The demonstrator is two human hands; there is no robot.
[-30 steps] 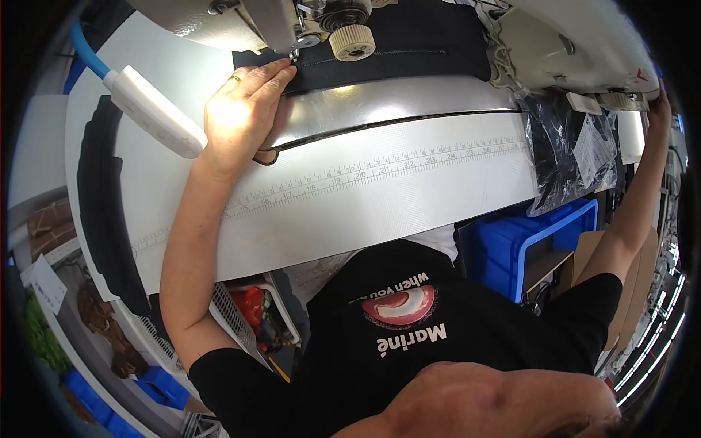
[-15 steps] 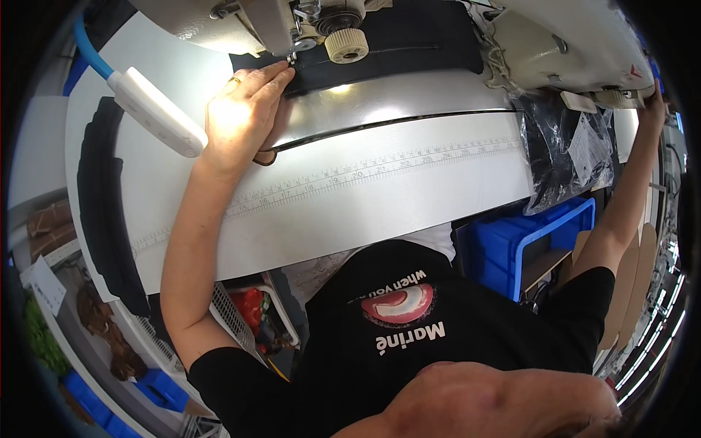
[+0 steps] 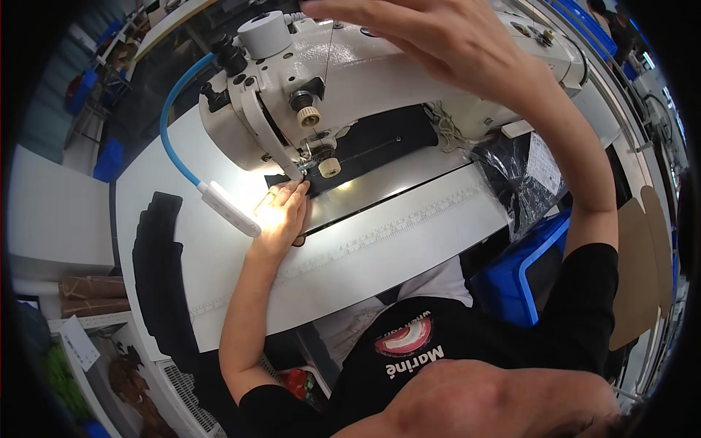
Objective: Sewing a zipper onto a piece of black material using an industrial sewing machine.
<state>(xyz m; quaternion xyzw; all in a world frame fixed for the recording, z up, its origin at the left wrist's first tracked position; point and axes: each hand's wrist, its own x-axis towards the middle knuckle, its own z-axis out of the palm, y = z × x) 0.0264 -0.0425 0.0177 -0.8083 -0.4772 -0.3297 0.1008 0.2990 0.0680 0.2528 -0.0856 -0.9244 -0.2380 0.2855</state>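
**Hand at the needle, hand over the machine head**

Here the left hand [image 3: 283, 213] lay flat and unclenched on the white table [image 3: 409, 241], its fingertips [image 3: 296, 191] pressing down the near edge of a strip of black fabric [image 3: 369, 150] directly beside the presser foot [image 3: 312, 162] of the white sewing machine [image 3: 380, 80]. The fabric ran from the foot rightward along the machine bed, under the arm of the machine. The right hand [image 3: 409, 29] was raised over the top of the machine head with fingers spread; whether it gripped anything, such as the thin thread [image 3: 328, 51] hanging beneath it, could not be told. A small lamp [image 3: 230, 208] on a blue flexible neck [image 3: 171, 120] lit the left hand brightly. A stack of black pieces [image 3: 161, 270] sat on the table's left end, a clear plastic bag [image 3: 522, 175] at its right edge above a blue bin [image 3: 522, 274].

As a judgement, the chief risk was the nearness of the left fingertips to the needle: should the machine have run while only one hand steadied the work, a finger might have been caught, or the fabric might have skewed under the foot. A snagged thread above could likewise have broken.
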